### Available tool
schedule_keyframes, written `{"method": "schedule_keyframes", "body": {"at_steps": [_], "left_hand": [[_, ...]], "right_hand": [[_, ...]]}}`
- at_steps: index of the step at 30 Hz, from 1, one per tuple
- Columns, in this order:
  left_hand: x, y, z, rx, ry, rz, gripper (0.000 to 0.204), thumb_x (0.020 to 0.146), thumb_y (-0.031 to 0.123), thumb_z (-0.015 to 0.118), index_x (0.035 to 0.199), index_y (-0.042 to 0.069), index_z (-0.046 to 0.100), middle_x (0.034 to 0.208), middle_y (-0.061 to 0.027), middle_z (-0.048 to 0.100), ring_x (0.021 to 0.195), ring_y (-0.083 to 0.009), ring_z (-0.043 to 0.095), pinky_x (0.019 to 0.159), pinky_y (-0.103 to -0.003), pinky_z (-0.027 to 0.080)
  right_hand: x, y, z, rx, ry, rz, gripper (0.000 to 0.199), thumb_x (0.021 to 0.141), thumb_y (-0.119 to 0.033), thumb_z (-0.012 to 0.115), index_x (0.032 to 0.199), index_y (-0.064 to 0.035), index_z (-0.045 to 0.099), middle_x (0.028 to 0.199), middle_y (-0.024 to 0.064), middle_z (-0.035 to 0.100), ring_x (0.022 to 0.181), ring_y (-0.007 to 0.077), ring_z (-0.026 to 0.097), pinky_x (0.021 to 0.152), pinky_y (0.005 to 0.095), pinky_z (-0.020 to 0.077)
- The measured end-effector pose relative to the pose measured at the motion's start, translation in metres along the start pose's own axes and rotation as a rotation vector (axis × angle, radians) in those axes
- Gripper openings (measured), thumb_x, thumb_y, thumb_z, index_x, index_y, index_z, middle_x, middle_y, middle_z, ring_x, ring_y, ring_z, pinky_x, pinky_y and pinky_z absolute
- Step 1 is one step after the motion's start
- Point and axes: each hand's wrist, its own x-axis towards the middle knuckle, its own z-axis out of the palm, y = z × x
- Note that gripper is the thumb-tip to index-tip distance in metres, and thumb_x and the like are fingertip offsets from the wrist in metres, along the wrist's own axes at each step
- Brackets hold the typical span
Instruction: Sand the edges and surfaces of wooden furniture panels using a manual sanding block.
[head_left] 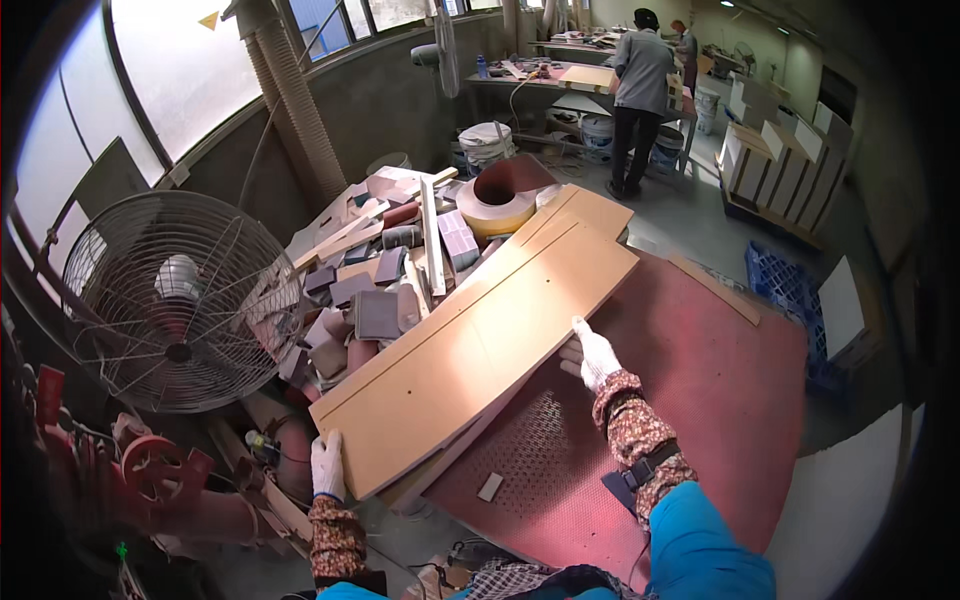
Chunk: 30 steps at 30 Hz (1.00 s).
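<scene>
Both arms reach forward in patterned sleeves and white gloves. The left hand grips low and near, fingers curled; the right hand stretches farther right, fingers extended flat.

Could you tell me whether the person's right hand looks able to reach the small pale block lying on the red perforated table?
Probably yes. The right hand grips the long edge of the wooden panel, and the pale block lies uncovered on the red perforated table just below it, though the hand would have to let go.
</scene>
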Motion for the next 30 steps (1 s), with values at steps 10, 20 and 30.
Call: {"method": "schedule_keyframes", "body": {"at_steps": [10, 20, 30], "left_hand": [[-0.015, 0.008, 0.002, 0.099, 0.011, -0.067, 0.050, 0.113, 0.036, 0.056, 0.140, -0.006, 0.056, 0.126, -0.0150, 0.071, 0.108, -0.0222, 0.068, 0.095, -0.037, 0.055], [-0.059, 0.049, -0.026, 0.197, -0.204, -0.005, 0.039, 0.111, 0.034, 0.054, 0.125, 0.001, 0.069, 0.084, -0.0035, 0.067, 0.056, -0.0098, 0.057, 0.047, -0.026, 0.043], [-0.167, 0.118, 0.029, 0.246, -0.628, 0.065, 0.048, 0.104, 0.030, 0.059, 0.138, -0.002, 0.068, 0.089, -0.0033, 0.072, 0.060, -0.0077, 0.058, 0.051, -0.024, 0.045]], "right_hand": [[0.034, 0.017, 0.011, 0.293, 0.140, -0.298, 0.045, 0.098, -0.028, 0.082, 0.134, -0.0042, 0.070, 0.128, 0.0066, 0.074, 0.115, 0.0200, 0.070, 0.099, 0.0368, 0.0586], [-0.204, 0.076, -0.107, 0.539, 0.129, -0.178, 0.034, 0.103, -0.016, 0.067, 0.136, -0.0055, 0.062, 0.128, 0.0100, 0.072, 0.112, 0.0251, 0.075, 0.086, 0.0462, 0.0706], [-0.469, 0.122, -0.220, 0.559, 0.655, -0.126, 0.034, 0.100, -0.038, 0.070, 0.126, -0.0168, 0.063, 0.112, -0.0040, 0.069, 0.087, 0.0089, 0.067, 0.061, 0.0220, 0.0462]]}}
